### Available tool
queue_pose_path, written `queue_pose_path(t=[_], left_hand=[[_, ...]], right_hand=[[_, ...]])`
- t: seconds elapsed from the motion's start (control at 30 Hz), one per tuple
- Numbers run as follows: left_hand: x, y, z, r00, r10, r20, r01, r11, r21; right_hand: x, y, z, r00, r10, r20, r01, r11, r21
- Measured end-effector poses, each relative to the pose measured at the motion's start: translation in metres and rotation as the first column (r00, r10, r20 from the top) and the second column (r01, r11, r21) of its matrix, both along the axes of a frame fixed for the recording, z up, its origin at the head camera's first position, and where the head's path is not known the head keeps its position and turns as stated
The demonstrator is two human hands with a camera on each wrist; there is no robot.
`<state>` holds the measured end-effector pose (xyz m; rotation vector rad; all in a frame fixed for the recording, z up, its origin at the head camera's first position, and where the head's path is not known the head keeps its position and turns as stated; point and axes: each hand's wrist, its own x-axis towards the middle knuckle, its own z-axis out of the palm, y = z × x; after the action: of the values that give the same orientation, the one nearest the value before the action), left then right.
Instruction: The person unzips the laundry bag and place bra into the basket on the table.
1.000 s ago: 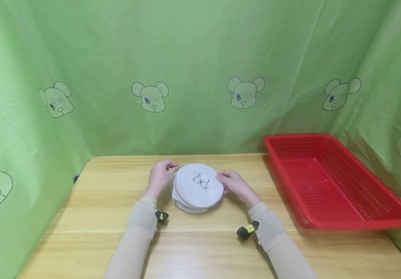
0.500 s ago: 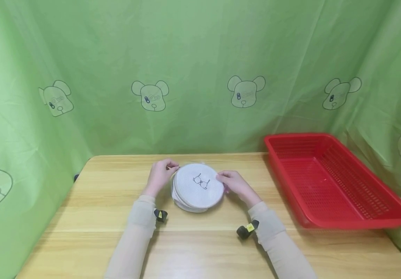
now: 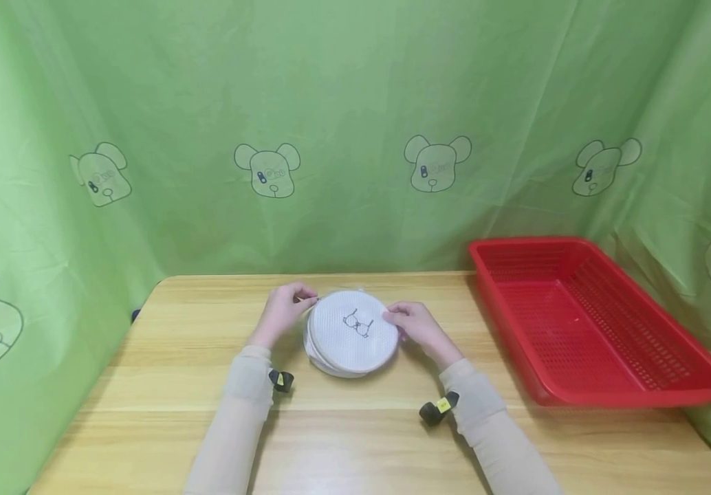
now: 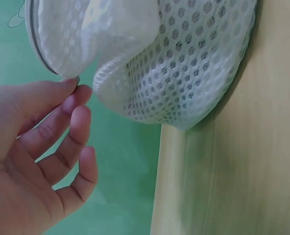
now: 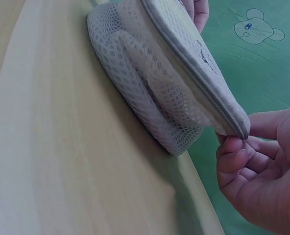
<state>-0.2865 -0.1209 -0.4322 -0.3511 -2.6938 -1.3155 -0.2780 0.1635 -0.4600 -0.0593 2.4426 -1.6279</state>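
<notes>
A round white mesh laundry bag (image 3: 353,333) rests on the table, its soft sides partly collapsed. A bra-shaped drawing marks its flat top. The grey zipper (image 5: 196,68) runs round the top's edge and looks closed on the side facing the right wrist camera. At the bag's left rear edge, my left hand (image 4: 47,142) pinches a small bit by the zipper between thumb and index finger; whether it is the pull tab I cannot tell. Across from it, my right hand (image 5: 262,161) pinches the rim of the top, thumb above and curled fingers below.
On the right of the wooden table (image 3: 355,440) stands a large red plastic basket (image 3: 513,330) with slotted walls. A green curtain (image 3: 343,82) printed with bear heads encloses the back and both sides.
My left wrist has shifted slightly to the left while its fingertips stay at the bag's edge. The bag's top has moved a touch to the right. My right hand holds nearly still.
</notes>
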Motion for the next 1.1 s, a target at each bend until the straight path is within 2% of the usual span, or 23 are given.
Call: queue_pose_path(t=[0.5,0.9,1.1], left_hand=[[0.000,-0.008,0.002,0.998,-0.058,0.038,0.058,0.998,0.004],[0.001,-0.011,0.004,0.996,-0.066,0.061,0.065,0.998,0.019],[0.001,-0.013,0.005,0.995,-0.081,0.052,0.081,0.997,0.014]], right_hand=[[0.001,-0.001,0.000,1.000,-0.014,-0.006,0.014,0.999,-0.037],[0.001,-0.003,0.001,1.000,-0.022,-0.019,0.021,0.999,-0.048],[0.001,-0.002,0.002,0.999,-0.031,-0.015,0.030,0.998,-0.055]])
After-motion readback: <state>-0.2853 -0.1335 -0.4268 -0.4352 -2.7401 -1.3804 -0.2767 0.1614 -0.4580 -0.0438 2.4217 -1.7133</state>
